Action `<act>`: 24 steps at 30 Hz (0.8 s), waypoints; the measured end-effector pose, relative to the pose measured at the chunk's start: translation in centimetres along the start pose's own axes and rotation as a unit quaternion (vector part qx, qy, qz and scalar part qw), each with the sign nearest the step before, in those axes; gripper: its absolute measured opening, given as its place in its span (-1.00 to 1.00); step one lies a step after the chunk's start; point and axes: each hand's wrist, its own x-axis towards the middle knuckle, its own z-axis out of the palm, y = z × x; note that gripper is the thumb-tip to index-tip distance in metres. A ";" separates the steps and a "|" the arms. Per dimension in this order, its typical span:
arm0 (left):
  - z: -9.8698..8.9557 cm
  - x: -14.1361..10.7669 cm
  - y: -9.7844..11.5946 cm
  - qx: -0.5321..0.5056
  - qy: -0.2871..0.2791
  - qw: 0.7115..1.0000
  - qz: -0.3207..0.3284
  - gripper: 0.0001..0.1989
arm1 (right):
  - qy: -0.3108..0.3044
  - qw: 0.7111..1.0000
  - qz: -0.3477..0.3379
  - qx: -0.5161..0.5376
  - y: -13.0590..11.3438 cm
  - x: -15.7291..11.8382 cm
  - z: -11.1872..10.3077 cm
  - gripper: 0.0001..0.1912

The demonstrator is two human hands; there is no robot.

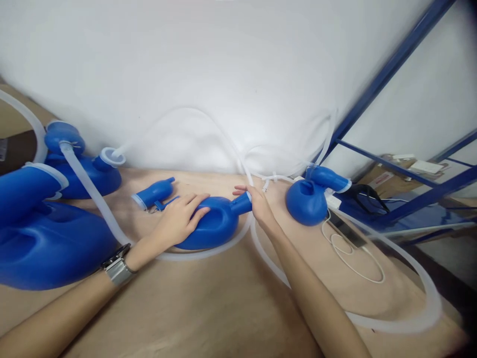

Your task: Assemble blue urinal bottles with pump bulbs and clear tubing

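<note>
A blue plastic urinal bottle with a moulded handle lies on the table, its neck pointing right. My left hand holds its left end, with the fingers over the top and the thumb near the handle opening. At the bottle's mouth is my right hand, its palm against the rim and its fingers stretched out. A smaller blue spout piece with a pale rim rests just beyond my left hand. A translucent hose curves around the front of the bottle.
Several more blue bottles with hoses crowd the left, including a large one nearest me. Another bottle stands at right beside a phone with a white cable. A blue metal rack and a white wall border the table.
</note>
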 end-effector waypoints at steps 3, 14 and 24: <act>0.0 0.2 -0.4 -0.013 0.008 1.000 0.007 -0.39 | -0.004 0.998 -0.008 -0.062 0.6 1.2 -1.3 -0.17; -0.2 0.2 -1.2 -0.021 0.011 1.000 -0.006 -0.42 | -0.249 0.875 -0.032 -0.414 2.4 -0.1 -8.2 -0.47; -0.3 0.2 -1.2 -0.023 0.002 1.000 -0.017 -0.40 | -0.108 0.856 -0.121 -0.491 -1.6 -1.0 -11.4 -0.72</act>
